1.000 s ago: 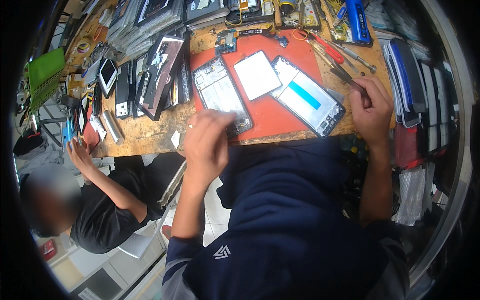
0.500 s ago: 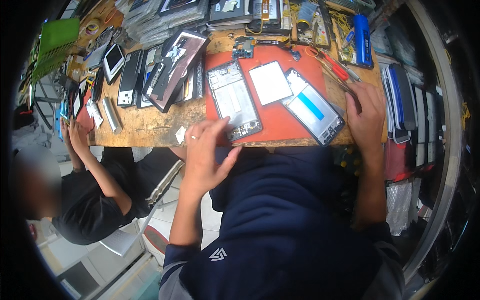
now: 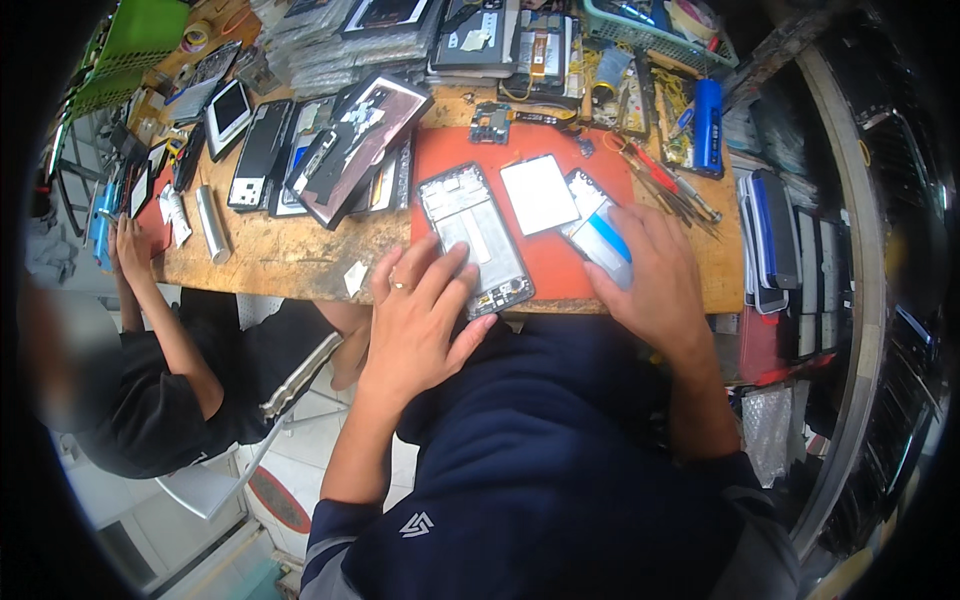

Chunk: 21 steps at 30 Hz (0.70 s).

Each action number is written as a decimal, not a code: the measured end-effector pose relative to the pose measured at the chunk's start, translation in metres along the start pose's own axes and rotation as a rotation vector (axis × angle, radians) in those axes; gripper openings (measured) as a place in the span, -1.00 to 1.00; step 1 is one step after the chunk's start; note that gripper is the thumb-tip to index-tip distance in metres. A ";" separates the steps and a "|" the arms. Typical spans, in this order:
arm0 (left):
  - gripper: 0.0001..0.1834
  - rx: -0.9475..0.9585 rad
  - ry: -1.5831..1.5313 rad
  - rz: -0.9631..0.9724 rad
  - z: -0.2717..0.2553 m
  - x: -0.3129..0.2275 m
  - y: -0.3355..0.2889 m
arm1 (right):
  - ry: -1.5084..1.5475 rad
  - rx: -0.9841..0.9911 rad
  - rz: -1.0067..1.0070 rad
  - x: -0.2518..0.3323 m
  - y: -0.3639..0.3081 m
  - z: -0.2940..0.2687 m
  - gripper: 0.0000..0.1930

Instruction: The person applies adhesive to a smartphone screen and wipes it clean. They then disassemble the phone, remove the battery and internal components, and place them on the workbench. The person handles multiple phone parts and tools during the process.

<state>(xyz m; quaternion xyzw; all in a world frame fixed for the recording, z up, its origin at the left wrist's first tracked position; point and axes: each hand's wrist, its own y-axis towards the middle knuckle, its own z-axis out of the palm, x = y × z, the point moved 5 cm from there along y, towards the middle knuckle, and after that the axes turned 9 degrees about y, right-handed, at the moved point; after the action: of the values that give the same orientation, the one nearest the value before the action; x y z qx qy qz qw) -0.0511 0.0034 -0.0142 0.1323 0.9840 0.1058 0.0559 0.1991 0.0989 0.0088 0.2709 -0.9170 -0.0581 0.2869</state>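
Right hand point(image 3: 655, 275) has shifted from the hand tools point(image 3: 652, 166) onto the blue-striped frame point(image 3: 597, 236), white panel's point(image 3: 540, 195) 4 o'clock, grip can't be told; left hand point(image 3: 425, 320), fingers spread, touches grey frame point(image 3: 490, 243), 8 o'clock, so both frames are attended.

I am working in what is looking like a phone-repair workshop: opened phone frames point(image 3: 493, 240) are lying on my red mat point(image 3: 565, 270), hand tools point(image 3: 653, 172) are resting right, a bare circuit board point(image 3: 490, 123) is lying far.
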 end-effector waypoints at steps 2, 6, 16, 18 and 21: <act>-0.30 0.024 -0.104 0.050 0.001 -0.002 0.003 | 0.012 -0.006 0.017 -0.007 0.000 -0.003 -0.37; -0.26 -0.070 -0.085 0.033 0.001 -0.009 0.015 | -0.042 -0.039 -0.006 -0.004 0.003 -0.011 -0.38; -0.50 -0.279 -0.191 0.202 0.007 -0.004 0.021 | 0.203 -0.246 -0.053 -0.091 0.161 -0.062 -0.76; -0.55 -0.261 -0.302 0.152 0.009 -0.001 0.018 | 0.203 -0.345 -0.002 -0.125 0.221 -0.067 -0.80; -0.60 -0.434 -0.507 0.007 0.003 0.011 0.012 | 0.139 -0.350 0.115 -0.161 0.299 -0.057 -0.82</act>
<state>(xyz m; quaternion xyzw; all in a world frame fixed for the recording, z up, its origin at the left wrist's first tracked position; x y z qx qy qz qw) -0.0583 0.0182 -0.0154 0.1426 0.8929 0.2767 0.3255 0.2034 0.4403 0.0547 0.1673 -0.8850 -0.1813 0.3950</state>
